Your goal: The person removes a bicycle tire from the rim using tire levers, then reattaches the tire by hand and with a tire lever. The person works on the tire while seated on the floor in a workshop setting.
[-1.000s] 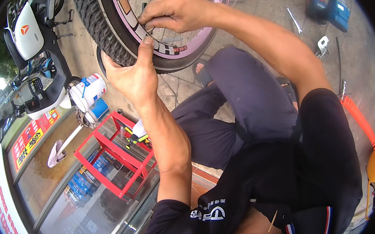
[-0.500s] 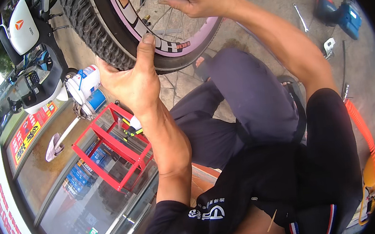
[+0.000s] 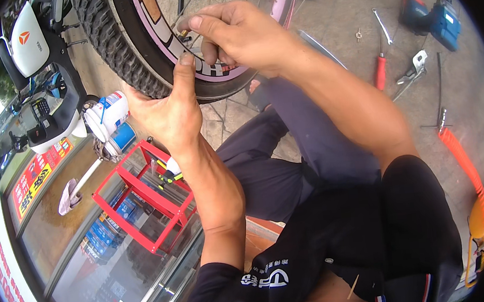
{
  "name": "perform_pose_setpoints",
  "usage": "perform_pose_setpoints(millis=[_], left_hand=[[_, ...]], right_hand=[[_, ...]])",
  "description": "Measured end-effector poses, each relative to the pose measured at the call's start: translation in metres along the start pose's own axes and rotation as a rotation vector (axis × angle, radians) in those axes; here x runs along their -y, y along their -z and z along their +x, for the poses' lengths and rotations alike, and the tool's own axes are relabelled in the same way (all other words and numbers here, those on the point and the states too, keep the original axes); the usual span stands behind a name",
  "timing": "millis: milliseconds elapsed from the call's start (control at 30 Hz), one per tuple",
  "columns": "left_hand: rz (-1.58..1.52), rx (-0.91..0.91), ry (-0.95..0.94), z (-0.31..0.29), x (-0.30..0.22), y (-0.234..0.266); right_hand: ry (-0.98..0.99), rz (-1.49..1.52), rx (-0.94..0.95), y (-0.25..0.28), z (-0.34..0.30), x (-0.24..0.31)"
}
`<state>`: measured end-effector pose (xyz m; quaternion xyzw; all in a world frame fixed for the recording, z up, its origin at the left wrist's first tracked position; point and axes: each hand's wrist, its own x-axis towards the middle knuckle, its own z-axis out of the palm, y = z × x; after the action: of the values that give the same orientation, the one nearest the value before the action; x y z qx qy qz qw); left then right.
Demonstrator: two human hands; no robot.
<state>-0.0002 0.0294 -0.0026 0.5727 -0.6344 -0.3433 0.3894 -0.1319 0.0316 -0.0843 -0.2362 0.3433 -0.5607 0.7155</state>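
Note:
A bicycle wheel stands tilted at the top, with a black knobby tyre (image 3: pixel 108 44) and a pale purple rim (image 3: pixel 279 12). My left hand (image 3: pixel 171 114) is closed around the tyre's lower left, thumb on the inner sidewall beside the rim and fingers behind the tread. At the inner side of the rim sits a small brass-coloured valve stem (image 3: pixel 185 34). My right hand (image 3: pixel 246 40) has its thumb and index finger pinched at the valve, other fingers curled beneath. The fingertips partly hide the valve.
On the paving at right lie a wrench (image 3: pixel 382 25), a red-handled screwdriver (image 3: pixel 381 72), a metal tool (image 3: pixel 415 69), a blue power tool (image 3: pixel 442 25) and an orange coiled hose (image 3: pixel 463 159). To the left are a red metal rack (image 3: pixel 135 187), a white bucket (image 3: pixel 111 110) and a scooter (image 3: pixel 30 43).
My right hand has moved down and left from the spokes to the valve. The screwdriver has come into view beside my arm. My left hand keeps its grip on the tyre.

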Motion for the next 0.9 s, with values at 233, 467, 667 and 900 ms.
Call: perform_pose_setpoints(millis=[233, 467, 667, 900], left_hand=[[-0.088, 0.004, -0.028, -0.003, -0.002, -0.004], [-0.107, 0.039, -0.074, 0.000, 0.002, 0.000], [-0.072, 0.048, -0.070, 0.002, 0.002, 0.001], [-0.061, 0.016, -0.042, 0.002, 0.006, 0.003]], right_hand=[[-0.151, 0.485, 0.020, -0.012, 0.005, -0.013], [-0.059, 0.619, -0.106, -0.028, 0.001, -0.019], [-0.090, 0.603, -0.158, -0.029, -0.001, -0.014], [-0.118, 0.591, -0.062, -0.024, 0.007, -0.018]])
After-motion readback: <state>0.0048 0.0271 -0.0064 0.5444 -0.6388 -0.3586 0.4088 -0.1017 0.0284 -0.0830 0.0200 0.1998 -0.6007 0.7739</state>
